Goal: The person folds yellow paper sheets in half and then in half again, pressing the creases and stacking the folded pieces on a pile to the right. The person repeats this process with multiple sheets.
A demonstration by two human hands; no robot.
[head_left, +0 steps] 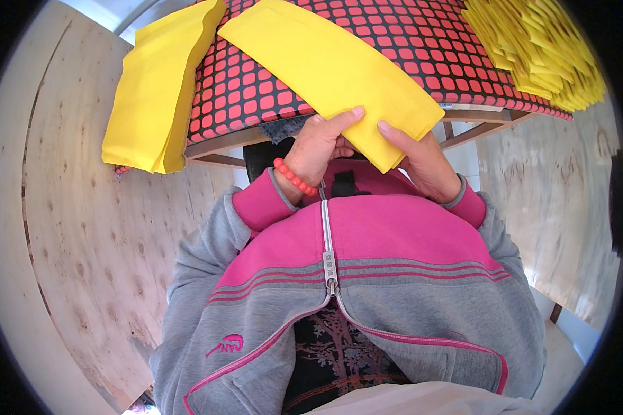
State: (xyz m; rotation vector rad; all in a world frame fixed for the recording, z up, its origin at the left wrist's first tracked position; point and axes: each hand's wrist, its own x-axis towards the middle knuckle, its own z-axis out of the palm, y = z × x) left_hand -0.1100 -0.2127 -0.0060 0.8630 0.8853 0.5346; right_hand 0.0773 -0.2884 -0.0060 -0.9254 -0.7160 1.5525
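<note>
1. The red-and-black checked table (pixel 422 41) lies in front of you, with pale plywood flooring (pixel 90 235) around it.
2. Your grey-and-pink zip jacket (pixel 367 277) fills the lower part of the view.
3. The long yellow envelope (pixel 332 69) you hold stretches from the table's far side down toward your chest, its near end just past the table edge.
4. A folded stack of yellow envelopes (pixel 156 90) hangs over the table's left edge; a fanned pile of more yellow envelopes (pixel 540 48) sits at the far right corner.
5. Your left hand (pixel 318 149) is partly closed on the envelope's near left edge, thumb stretched flat on top, fingers tucked beneath.
6. Your right hand (pixel 422 159) grips the near right corner the same way, thumb on top.
7. An orange bead bracelet (pixel 294 178) circles your left wrist.
</note>
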